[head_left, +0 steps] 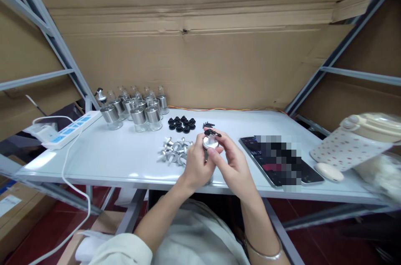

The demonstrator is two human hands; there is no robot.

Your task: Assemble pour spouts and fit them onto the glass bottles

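Note:
My left hand (196, 162) is wrapped round what looks like a glass oil bottle, mostly hidden by my fingers, near the table's front edge. On its top sits a silver pour spout (210, 142) with a black flap (212, 133). The thumb and fingers of my right hand (232, 160) close on the spout's side. Left of my hands lies a pile of silver spout pieces (175, 153). Behind that, black stoppers (181, 124) stand in a cluster. A few small black flaps (208, 125) lie just beyond my hands.
Several glass bottles with steel sleeves (140, 115) stand at the back left, one fitted with a spout (100, 95). A power strip (73, 129) with a white cable lies left. On the right are a tablet (277, 162), a cream oval case (328, 171) and a dotted jug (347, 143).

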